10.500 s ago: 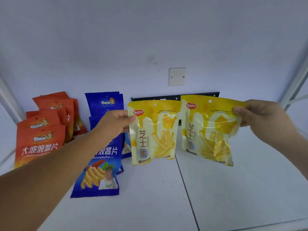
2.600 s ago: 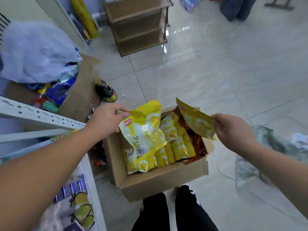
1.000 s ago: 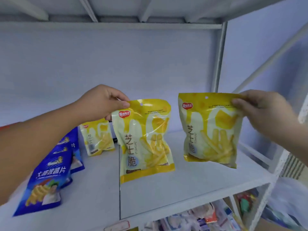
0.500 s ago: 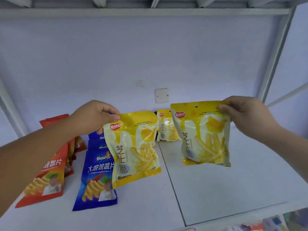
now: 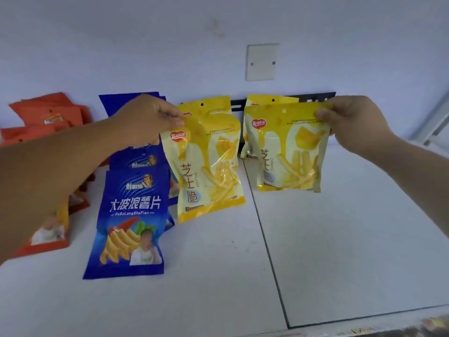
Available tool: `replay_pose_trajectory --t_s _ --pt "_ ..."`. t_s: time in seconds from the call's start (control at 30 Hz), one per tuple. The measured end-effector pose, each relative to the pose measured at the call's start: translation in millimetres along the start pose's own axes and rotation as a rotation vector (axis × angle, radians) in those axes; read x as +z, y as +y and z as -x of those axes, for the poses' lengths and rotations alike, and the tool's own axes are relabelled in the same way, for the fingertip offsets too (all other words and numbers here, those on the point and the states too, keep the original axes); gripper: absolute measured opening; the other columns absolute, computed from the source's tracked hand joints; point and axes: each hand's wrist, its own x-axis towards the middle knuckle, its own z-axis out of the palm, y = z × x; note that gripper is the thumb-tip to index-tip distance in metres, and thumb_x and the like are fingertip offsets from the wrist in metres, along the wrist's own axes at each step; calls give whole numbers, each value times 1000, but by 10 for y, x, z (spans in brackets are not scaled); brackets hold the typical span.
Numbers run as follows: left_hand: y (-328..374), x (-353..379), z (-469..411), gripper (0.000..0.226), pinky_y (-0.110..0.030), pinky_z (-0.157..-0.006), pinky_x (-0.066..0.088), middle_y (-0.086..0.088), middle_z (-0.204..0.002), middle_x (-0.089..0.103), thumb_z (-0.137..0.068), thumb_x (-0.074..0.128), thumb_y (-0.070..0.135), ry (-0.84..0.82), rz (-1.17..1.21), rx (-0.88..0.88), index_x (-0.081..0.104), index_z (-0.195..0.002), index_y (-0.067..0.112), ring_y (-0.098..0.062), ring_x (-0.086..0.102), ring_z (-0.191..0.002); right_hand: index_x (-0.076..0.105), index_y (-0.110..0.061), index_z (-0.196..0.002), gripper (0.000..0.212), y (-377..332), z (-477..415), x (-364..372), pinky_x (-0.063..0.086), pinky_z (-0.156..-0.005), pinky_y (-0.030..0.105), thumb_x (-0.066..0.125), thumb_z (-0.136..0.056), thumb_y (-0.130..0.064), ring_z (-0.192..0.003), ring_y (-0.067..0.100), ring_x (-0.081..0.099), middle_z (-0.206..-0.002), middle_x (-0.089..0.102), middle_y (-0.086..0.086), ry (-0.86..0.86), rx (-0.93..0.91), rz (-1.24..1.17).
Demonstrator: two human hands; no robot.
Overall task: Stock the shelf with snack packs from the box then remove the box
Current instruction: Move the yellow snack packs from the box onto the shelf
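**Item 1:** left yellow pack (image 5: 209, 173). Top left corner pinched between thumb and fingers of left hand (image 5: 148, 120). It hangs below the fingers, long axis near upright, foot tilted slightly rightward.

**Item 2:** right yellow pack (image 5: 286, 152). Top right corner pinched by right hand (image 5: 352, 122). It hangs upright.

**Position:** both are over the shelf (image 5: 340, 239); contact cannot be told. Each is just in front of a rear yellow pack (image 5: 269, 99) at the back wall, and each hand is nearer its own row. Placement likely needs a short forward-and-down set.

**Box:** not in view.

Shelf (image 5: 340, 239) right and near areas open. Orange packs (image 5: 48, 113), blue packs (image 5: 131, 215) obstruct left; 2 standing yellow packs (image 5: 264, 100) far centre.
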Motion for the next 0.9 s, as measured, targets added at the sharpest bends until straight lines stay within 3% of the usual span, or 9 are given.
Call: replay_pose_trajectory --t_s 0.2,0.3,0.4,0.47,0.57,0.63,0.73,0.8,0.9 --pt "-199 271 -556 17 -30 -64 48 23 -57 65 -94 64 39 -12 4 -58 69 -110 36 -13 59 -51 73 -15 -99 17 427 -623 466 53 -87 35 60 -99 -25 -81 21 68 -91 73 5 -76 37 -35" --pt "-304 373 -815 21 -32 -64 51 9 -70 71 -94 64 41 -6 18 -98 70 -113 34 -12 59 -53 73 -13 -100 17 637 -950 627 56 -83 31 60 -99 -25 -76 15 69 -89 72 3 -86 47 -73" --pt "-413 493 -1012 25 -19 -48 46 5 -82 69 -95 64 38 1 23 -125 69 -119 31 -8 60 -56 72 -12 -98 16 787 -1198 788 55 -67 14 61 -98 -25 -58 -2 64 -86 70 5 -72 59 -100" --pt "-472 564 -1122 23 -11 -43 41 7 -83 68 -96 64 35 -5 43 -132 68 -117 30 -2 60 -50 72 -10 -100 19 900 -1302 879 59 -72 22 63 -96 -26 -63 4 65 -86 70 6 -76 77 -125" --pt "-551 599 -1268 20 -22 -60 48 1 -90 73 -94 65 36 -36 51 -126 70 -113 30 -9 60 -57 75 -15 -97 18 993 -1366 958 59 -83 36 65 -95 -30 -75 16 65 -82 70 2 -76 97 -130" --pt "-592 568 -1373 20 -24 -63 47 -1 -88 73 -94 66 36 -47 47 -108 71 -112 29 -11 59 -58 76 -15 -98 20 995 -1405 961 56 -82 34 65 -95 -31 -73 13 63 -80 70 0 -60 103 -126" --pt "-606 525 -1496 16 -14 -56 48 9 -86 70 -95 66 33 -60 35 -67 70 -110 31 0 63 -57 76 -14 -98 19 991 -1440 976 54 -82 35 64 -96 -29 -70 11 59 -75 67 -8 -38 124 -144" --pt "-611 522 -1553 15 -13 -61 47 16 -87 68 -94 66 32 -63 38 -42 70 -109 33 6 64 -65 75 -16 -98 17 1010 -1437 997 54 -82 35 64 -96 -29 -67 6 59 -74 67 -11 -15 138 -153" --pt "-606 546 -1606 21 -20 -70 50 14 -93 70 -93 68 33 -24 44 -3 73 -113 27 2 65 -78 74 -17 -98 16 1022 -1394 1019 56 -82 34 62 -96 -28 -69 5 62 -77 67 -9 10 155 -153"
